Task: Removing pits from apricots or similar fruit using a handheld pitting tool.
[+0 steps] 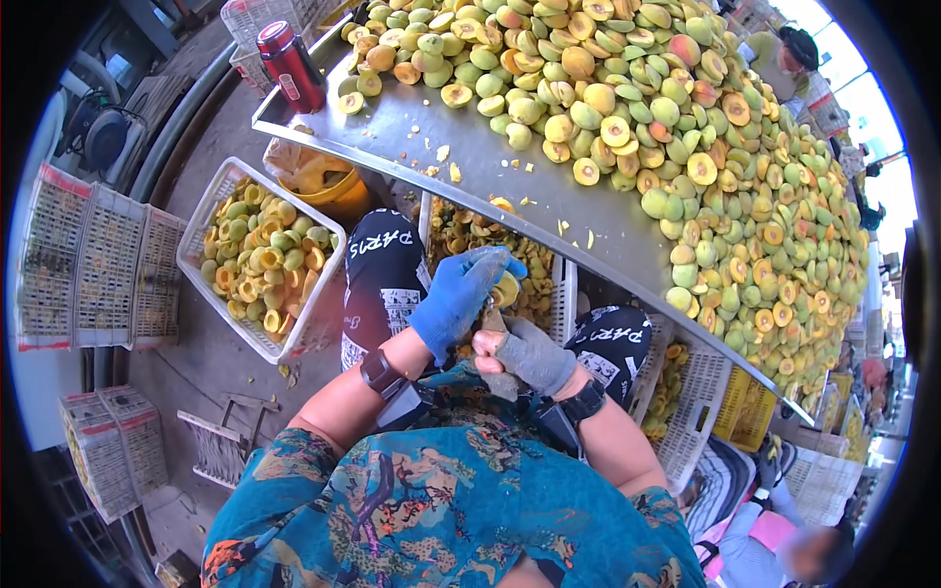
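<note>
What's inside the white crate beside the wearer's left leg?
The white plastic crate holds a heap of halved fruit, green-yellow outside, many pieces hollowed like cups. The crate's floor and the heap's lower layers are covered, so they can't be seen.

Table (pixel 421 137): is showing smooth, shiny metal
Flask (pixel 294 76): is looking glossy
Crate (pixel 201 225): is looking like plastic
Shirt (pixel 441 490): is showing matt cloth
Right glove (pixel 537 359): is looking matt

red flask (pixel 292 73), stacked pale crates (pixel 110 263)
</note>
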Tool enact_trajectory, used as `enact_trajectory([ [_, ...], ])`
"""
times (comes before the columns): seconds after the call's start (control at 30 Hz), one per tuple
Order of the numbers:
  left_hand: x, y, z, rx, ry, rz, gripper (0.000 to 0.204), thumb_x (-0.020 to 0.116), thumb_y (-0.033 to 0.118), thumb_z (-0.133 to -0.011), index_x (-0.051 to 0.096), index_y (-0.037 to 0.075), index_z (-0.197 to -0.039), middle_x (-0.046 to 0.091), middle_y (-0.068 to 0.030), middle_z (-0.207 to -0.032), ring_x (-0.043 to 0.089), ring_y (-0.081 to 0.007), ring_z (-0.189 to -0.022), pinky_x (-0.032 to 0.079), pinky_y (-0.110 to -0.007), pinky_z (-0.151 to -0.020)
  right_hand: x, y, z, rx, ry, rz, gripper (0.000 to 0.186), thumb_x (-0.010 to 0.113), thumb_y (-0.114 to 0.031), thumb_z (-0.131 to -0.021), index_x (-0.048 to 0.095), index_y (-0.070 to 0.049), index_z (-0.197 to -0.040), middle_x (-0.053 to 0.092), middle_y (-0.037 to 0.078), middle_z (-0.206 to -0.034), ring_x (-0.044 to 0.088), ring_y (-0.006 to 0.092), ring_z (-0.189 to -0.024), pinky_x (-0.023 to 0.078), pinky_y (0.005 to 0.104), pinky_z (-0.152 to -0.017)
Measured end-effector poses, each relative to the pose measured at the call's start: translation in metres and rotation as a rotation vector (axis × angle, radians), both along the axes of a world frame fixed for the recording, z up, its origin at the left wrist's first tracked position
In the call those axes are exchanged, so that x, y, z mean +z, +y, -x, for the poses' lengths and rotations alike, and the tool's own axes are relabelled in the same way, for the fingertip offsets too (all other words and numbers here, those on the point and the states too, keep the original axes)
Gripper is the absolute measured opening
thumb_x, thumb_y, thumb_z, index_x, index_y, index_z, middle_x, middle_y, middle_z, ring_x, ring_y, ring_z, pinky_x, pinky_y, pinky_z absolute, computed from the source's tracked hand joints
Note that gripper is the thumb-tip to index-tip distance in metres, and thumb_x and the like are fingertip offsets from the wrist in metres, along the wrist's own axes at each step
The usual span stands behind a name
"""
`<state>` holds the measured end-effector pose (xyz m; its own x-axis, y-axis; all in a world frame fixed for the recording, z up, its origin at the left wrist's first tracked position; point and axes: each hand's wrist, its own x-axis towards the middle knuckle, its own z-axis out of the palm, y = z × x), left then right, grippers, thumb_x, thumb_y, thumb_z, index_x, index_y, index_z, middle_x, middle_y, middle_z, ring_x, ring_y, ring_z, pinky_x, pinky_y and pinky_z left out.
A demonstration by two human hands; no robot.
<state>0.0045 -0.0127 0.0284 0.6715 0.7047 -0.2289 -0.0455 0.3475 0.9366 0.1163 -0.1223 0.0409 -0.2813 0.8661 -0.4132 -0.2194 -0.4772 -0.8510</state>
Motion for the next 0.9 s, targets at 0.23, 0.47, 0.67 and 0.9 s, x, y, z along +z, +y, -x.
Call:
enact_trajectory([
  [0.23, 0.005, -0.005, 0.001, 0.019, -0.159, 0.508, 0.049, 0.052, 0.047, -0.096, 0.061, 0.0, -0.104, 0.066, -0.0125, -0.086, 0.065, -0.0214, -0.074, 0.057, -0.036, -0.072, -0.012, -0.005, -0.003, -0.039, 0.692, 0.23, 0.027, 0.054, -0.033, -0.094, 0.052, -0.009, -0.082, 0.048, -0.003, -0.065, 0.043, 0.007, -0.056, 0.036, 0.0214, -0.05],
  [0.47, -0.012, 0.01, 0.005, 0.001, -0.209, 0.817, 0.058, 0.043, 0.058, -0.095, 0.057, 0.004, -0.109, 0.065, -0.0137, -0.097, 0.065, -0.0291, -0.083, 0.056, -0.043, -0.076, -0.023, -0.001, -0.017, 0.171, -0.449, -0.342, 0.035, 0.063, -0.037, -0.087, 0.062, -0.002, -0.094, 0.06, 0.007, -0.073, 0.057, 0.0162, -0.07, 0.046, 0.0332, -0.068],
  [0.67, -0.029, 0.023, 0.013, 0.109, -0.451, 0.71, 0.053, 0.043, 0.051, -0.098, 0.051, 0.004, -0.122, 0.062, -0.015, -0.11, 0.063, -0.0318, -0.099, 0.053, -0.046, -0.088, -0.021, -0.01, -0.018, -0.018, -0.855, -0.529, 0.04, 0.067, -0.036, -0.085, 0.062, -0.002, -0.105, 0.062, 0.011, -0.078, 0.059, 0.0186, -0.072, 0.048, 0.0333, -0.072],
  [0.9, -0.024, 0.011, 0.023, 0.129, -0.481, 0.567, 0.041, 0.047, 0.028, -0.098, 0.047, 0.001, -0.128, 0.059, -0.0162, -0.118, 0.06, -0.0333, -0.109, 0.049, -0.049, -0.096, 0.0, -0.01, -0.009, -0.294, -0.319, -0.021, 0.038, 0.065, -0.035, -0.09, 0.058, -0.001, -0.104, 0.059, 0.002, -0.076, 0.057, 0.0107, -0.061, 0.047, 0.0261, -0.059],
])
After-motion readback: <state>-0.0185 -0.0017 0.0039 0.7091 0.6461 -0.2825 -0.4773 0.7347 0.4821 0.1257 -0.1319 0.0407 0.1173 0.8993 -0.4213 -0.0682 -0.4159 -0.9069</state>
